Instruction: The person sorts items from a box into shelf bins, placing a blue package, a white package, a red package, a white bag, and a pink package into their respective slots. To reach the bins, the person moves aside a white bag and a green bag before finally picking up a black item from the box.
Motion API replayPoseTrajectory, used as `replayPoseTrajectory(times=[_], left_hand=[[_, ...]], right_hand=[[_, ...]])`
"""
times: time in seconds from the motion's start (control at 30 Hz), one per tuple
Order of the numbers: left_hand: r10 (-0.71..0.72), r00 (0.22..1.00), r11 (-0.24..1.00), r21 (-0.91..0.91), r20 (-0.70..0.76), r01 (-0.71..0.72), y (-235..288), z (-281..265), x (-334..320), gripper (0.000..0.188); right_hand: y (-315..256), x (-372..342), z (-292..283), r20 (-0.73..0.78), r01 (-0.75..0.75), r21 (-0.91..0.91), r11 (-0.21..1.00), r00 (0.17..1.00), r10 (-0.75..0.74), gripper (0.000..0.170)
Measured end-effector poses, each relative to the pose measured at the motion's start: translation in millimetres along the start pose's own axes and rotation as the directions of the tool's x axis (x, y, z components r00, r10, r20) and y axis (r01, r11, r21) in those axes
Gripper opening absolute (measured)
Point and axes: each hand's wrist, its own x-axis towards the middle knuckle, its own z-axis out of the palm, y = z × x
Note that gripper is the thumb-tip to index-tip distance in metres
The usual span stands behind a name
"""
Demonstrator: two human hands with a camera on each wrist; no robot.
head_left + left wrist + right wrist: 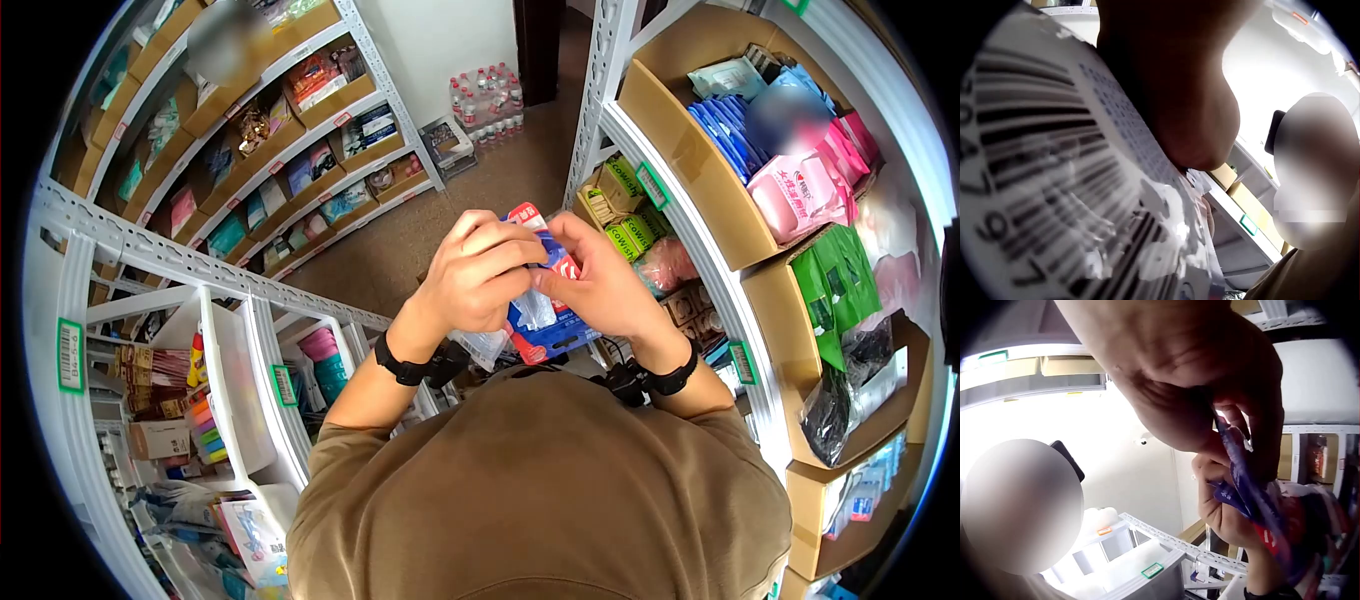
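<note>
Both hands are at a blue and red package (555, 330) in front of the chest. My left hand (478, 268) has its fingers curled round the package's left upper part. Thumb and fingers of my right hand (608, 288) pinch its right upper edge. Crinkled clear plastic (534, 310) shows below the left fingers. In the left wrist view the package's barcode side (1054, 162) lies close beside the left hand (1179, 94). The right wrist view shows the right hand (1191, 369) above the bent blue wrapper (1250, 494), with the left hand (1229, 512) behind it.
Shelves with cardboard boxes of packaged goods (270, 130) stand at the upper left. More boxes (700, 180) line the right side, and white bins (240, 390) stand at the lower left. Packs of bottles (487, 100) sit on the floor by the far wall.
</note>
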Motion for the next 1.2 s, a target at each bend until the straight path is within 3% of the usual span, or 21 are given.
replayPoseTrajectory(times=[0.1,0.27,0.43,0.5,0.53,0.6,0.63,0.7,0.73,0.77,0.83,0.9,0.97,1.0,1.03,1.1,1.13,1.17,1.2], left_hand=[[-0.007,0.999,1.0,0.017,-0.039,0.008,0,7,-3,0.013],[0.011,0.987,0.997,0.079,-0.163,0.002,-8,14,-4,0.007],[-0.033,0.995,0.993,0.106,-0.092,0.042,-8,13,-2,0.007],[-0.035,0.998,0.996,0.079,-0.058,0.039,-14,10,-4,0.009],[-0.045,0.986,0.999,-0.007,-0.158,0.044,-21,7,-9,0.011],[-0.133,0.909,0.971,-0.234,-0.395,0.04,-39,3,-15,0.016],[-0.218,0.832,0.929,-0.37,-0.509,0.017,-48,2,-18,0.018],[-0.529,0.629,0.622,-0.764,-0.571,-0.17,-65,-2,-27,0.019],[-0.438,0.692,0.481,-0.8,-0.574,-0.359,-88,-2,-33,0.017],[-0.398,0.738,0.252,-0.839,-0.544,-0.482,-111,-2,-40,0.014],[-0.348,0.772,0.031,-0.83,-0.531,-0.557,-122,5,-32,0.013],[-0.282,0.832,-0.027,-0.863,-0.477,-0.504,-125,10,-22,0.014],[-0.151,0.895,-0.019,-0.904,-0.419,-0.426,-130,14,-12,0.012],[-0.176,0.896,0.032,-0.912,-0.407,-0.408,-124,20,-12,0.01],[-0.204,0.879,0.09,-0.903,-0.431,-0.421,-115,24,-4,0.012],[-0.389,0.772,0.324,-0.859,-0.503,-0.397,-75,30,15,0.017],[-0.425,0.713,0.392,-0.823,-0.558,-0.41,-65,36,20,0.023],[-0.446,0.688,0.443,-0.809,-0.573,-0.386,-59,37,17,0.024],[-0.37,0.708,0.583,-0.744,-0.601,-0.327,-51,33,19,0.024]], right_hand=[[8,-1,-4,0.027,-0.073,0.035,0.997,0.997,0.072,0.027],[9,0,-7,-0.007,-0.06,0.118,0.991,0.998,0.061,0.026],[6,-2,-12,-0.038,-0.092,0.178,0.98,0.994,0.1,0.024],[7,-4,-15,-0.009,-0.145,0.297,0.944,0.988,0.155,0.024],[7,-5,-16,-0.009,-0.146,0.297,0.943,0.988,0.156,0.024],[3,-5,-20,-0.124,-0.042,0.51,0.859,0.985,0.122,0.03],[-1,-6,-24,-0.125,-0.038,0.51,0.859,0.985,0.118,0.03],[-11,-10,-34,-0.181,0.06,0.729,0.682,0.978,0.107,0.045],[-5,-11,-38,-0.226,0.104,0.76,0.642,0.968,0.111,0.059],[-7,-13,-40,-0.22,0.106,0.764,0.637,0.97,0.103,0.059],[-12,-17,-43,-0.298,0.193,0.765,0.614,0.952,0.073,0.066],[-10,-21,-48,-0.304,0.218,0.759,0.613,0.952,0.038,0.066],[-9,-25,-55,-0.351,0.237,0.773,0.588,0.933,0.084,0.06],[-12,-26,-57,-0.352,0.235,0.784,0.575,0.931,0.1,0.051],[-12,-26,-56,-0.351,0.23,0.78,0.582,0.931,0.103,0.051],[-10,-28,-55,-0.384,0.238,0.76,0.605,0.915,0.123,0.039],[-6,-29,-58,-0.301,0.191,0.799,0.57,0.948,0.105,0.038],[-7,-31,-56,-0.313,0.201,0.795,0.572,0.944,0.104,0.038],[-9,-29,-50,-0.317,0.209,0.811,0.547,0.942,0.111,0.036]])
